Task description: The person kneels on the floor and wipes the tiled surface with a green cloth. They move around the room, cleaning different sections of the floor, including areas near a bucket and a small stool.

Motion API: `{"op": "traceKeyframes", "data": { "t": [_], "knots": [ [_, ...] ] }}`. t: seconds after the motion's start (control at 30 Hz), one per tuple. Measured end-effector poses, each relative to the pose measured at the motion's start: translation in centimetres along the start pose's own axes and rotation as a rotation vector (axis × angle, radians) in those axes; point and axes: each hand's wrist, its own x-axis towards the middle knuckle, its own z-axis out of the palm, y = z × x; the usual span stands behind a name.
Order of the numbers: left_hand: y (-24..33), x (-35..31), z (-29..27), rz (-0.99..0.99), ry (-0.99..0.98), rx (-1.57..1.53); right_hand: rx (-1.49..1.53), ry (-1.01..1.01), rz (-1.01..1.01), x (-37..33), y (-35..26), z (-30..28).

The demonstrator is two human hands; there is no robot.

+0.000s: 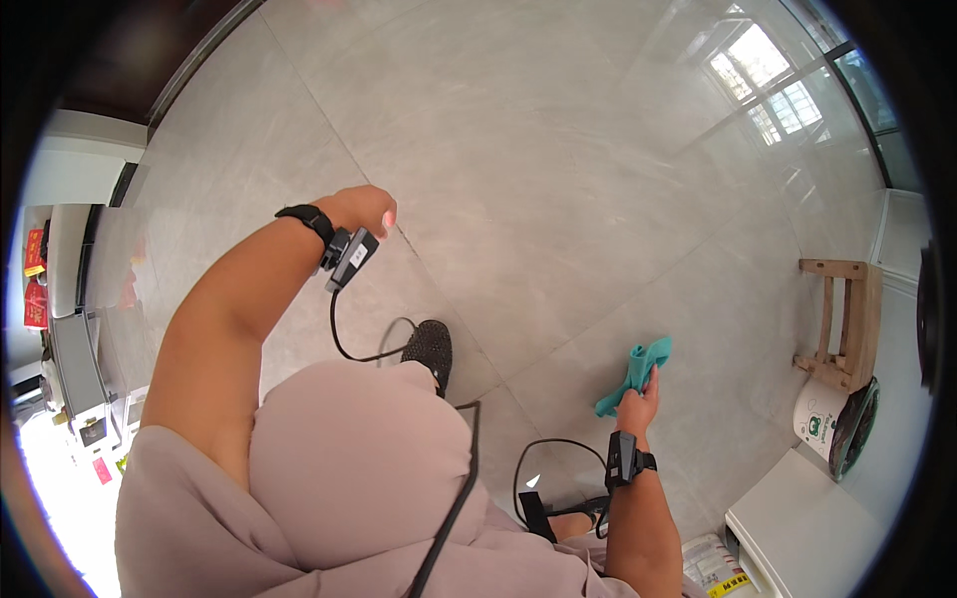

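Observation:
My right hand (638,404) grips a teal cloth (648,357), bunched at the fingers, with one end spreading past the fingertips and another folded off to the left. It hangs above the shiny floor, low on the right side. My left hand (365,207) is held out over the floor at centre left. Its fingers curl under with the thumb pointing down, and no object shows in it. Each wrist wears a black strap with a small dark device (353,261) and a cable.
Grey glossy floor tiles (518,179) spread ahead. At the right stand a wooden stool (859,329), a white bucket-like container (819,411) and a white cabinet (797,513). Shelving with red packages (36,299) lies far left. A loose black cable (339,334) trails near my dark shoe (429,349).

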Motion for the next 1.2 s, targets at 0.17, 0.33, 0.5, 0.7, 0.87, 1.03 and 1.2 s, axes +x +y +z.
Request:
{"op": "traceKeyframes", "data": {
  "t": [0.17, 0.33, 0.5, 0.7, 0.87, 1.03, 1.2],
  "knots": [
    [-0.6, 0.5, 2.2, -0.042, -0.176, -0.271, 0.13, 0.091, 0.36, -3.8, -1.4, 1.7],
    [-2.2, 1.7, 5.8, -0.179, -0.334, -0.832, 0.152, 0.023, 0.701, -6.4, -2.7, 1.8],
    [-3.1, 3.3, 8.3, -0.206, -0.261, -1.239, 0.081, 0.012, 0.721, -5.8, -5.7, 3.8],
    [-3.1, 3.0, 8.2, -0.153, -0.254, -1.293, 0.441, -0.412, 0.538, -4.3, -13.1, 16.6],
    [-2.7, 2.3, 8.0, -0.154, -0.23, -1.37, 0.589, -0.805, 0.392, -0.3, -23.1, 26.3],
    [-2.8, 1.6, 9.2, -0.142, -0.059, -1.461, -0.186, -0.742, -0.45, 2.6, -28.1, 23.1],
    [-2.9, 1.3, 10.7, -0.278, 0.08, -1.601, -1.106, -1.338, -1.309, 4.0, -24.9, 16.0]
  ]
}}
